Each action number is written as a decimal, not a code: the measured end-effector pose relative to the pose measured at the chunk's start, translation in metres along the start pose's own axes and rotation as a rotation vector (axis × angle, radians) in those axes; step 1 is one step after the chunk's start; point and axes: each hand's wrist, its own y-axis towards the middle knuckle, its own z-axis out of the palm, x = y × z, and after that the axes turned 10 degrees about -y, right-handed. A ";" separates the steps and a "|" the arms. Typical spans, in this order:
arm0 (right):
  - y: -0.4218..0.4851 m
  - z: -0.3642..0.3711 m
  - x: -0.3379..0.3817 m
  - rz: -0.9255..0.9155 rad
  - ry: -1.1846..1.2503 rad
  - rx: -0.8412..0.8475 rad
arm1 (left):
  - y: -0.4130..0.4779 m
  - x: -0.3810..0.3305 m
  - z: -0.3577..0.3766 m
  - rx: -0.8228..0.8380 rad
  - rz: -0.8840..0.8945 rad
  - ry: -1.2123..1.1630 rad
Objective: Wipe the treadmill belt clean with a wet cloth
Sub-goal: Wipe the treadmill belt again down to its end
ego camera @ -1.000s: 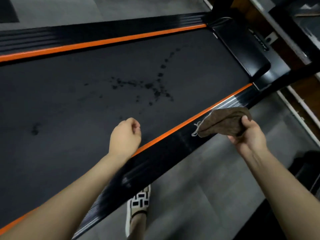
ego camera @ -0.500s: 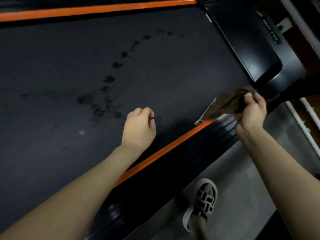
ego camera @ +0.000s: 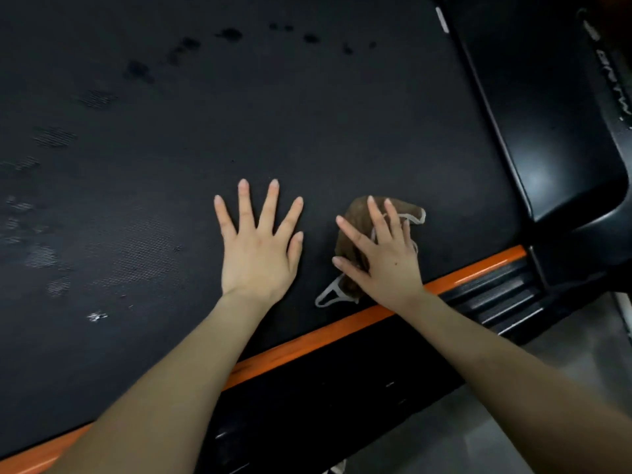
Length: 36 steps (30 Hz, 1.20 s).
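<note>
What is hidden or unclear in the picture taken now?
Head view only.
The cloth: middle hidden under the right hand; wetness cannot be told.
The belt: cut off by the top and left edges; a patch hidden under the left hand.
The lettering on the black cover: blurred, cut by the right edge.

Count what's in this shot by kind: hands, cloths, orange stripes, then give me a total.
Hands: 2 (left hand, right hand)
Cloth: 1
Orange stripe: 1
Total: 4
</note>
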 end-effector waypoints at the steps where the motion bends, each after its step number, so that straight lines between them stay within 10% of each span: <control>1: 0.002 0.003 -0.005 -0.024 0.004 -0.043 | 0.001 0.000 0.003 -0.025 -0.001 0.010; 7: 0.016 0.015 -0.060 -0.129 -0.012 -0.107 | 0.002 0.004 0.009 -0.082 0.045 0.020; 15: 0.019 0.030 -0.196 0.569 0.026 -0.043 | 0.002 0.005 0.012 -0.155 0.068 0.019; 36: 0.057 0.044 -0.239 0.206 0.136 -0.266 | 0.134 -0.094 0.030 -0.123 0.084 0.086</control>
